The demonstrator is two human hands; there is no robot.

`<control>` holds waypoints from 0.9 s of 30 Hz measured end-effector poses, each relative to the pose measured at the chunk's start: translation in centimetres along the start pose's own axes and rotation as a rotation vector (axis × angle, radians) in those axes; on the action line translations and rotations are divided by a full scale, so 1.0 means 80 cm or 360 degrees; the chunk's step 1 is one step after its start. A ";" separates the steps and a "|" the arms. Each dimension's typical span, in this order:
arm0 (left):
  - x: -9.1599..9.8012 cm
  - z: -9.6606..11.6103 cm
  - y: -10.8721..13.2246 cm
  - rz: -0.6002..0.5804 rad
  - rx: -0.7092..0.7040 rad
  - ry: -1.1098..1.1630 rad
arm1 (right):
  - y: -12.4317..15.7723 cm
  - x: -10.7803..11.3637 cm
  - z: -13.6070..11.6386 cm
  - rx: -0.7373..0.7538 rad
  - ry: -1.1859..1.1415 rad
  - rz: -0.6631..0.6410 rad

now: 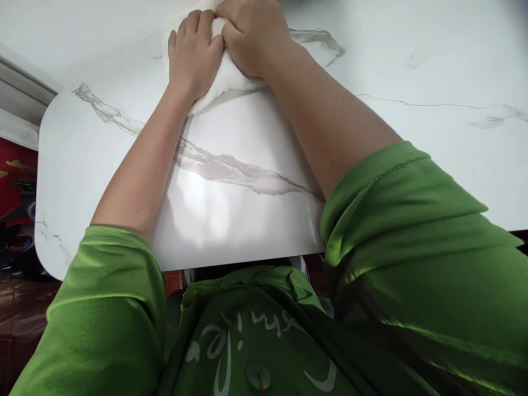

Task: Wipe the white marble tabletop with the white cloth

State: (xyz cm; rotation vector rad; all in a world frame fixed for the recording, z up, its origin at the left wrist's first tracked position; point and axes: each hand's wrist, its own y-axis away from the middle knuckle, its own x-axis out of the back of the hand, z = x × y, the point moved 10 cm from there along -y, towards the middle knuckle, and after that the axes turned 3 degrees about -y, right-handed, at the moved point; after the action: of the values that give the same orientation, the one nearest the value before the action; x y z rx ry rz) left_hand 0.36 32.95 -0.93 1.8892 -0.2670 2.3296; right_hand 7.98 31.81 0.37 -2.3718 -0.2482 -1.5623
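The white cloth [231, 76] lies under your left hand [194, 59] and right hand [259, 37], well in from the near edge of the marbled table [243, 129], toward the table's rounded left end. The left rests palm-down, fingers extended; the right curls over the cloth, its grip not discernible. Both touch it, neither nearer; its long axis, partly covered, cannot be told.

Bunched white cloth [234, 76] on tabletop [235, 129]

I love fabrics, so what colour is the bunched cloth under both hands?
The bunched cloth is white, shown best in the head view.
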 end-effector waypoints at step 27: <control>-0.011 0.095 0.226 0.0058 -0.0175 0.0007 | 0.231 0.004 -0.017 0.0181 -0.0063 0.0272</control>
State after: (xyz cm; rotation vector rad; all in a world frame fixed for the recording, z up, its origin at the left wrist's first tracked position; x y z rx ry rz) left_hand 4.03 13.65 -1.29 1.8431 -0.4234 2.2907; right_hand 12.43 13.91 -1.48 -2.2734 -0.1347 -1.3873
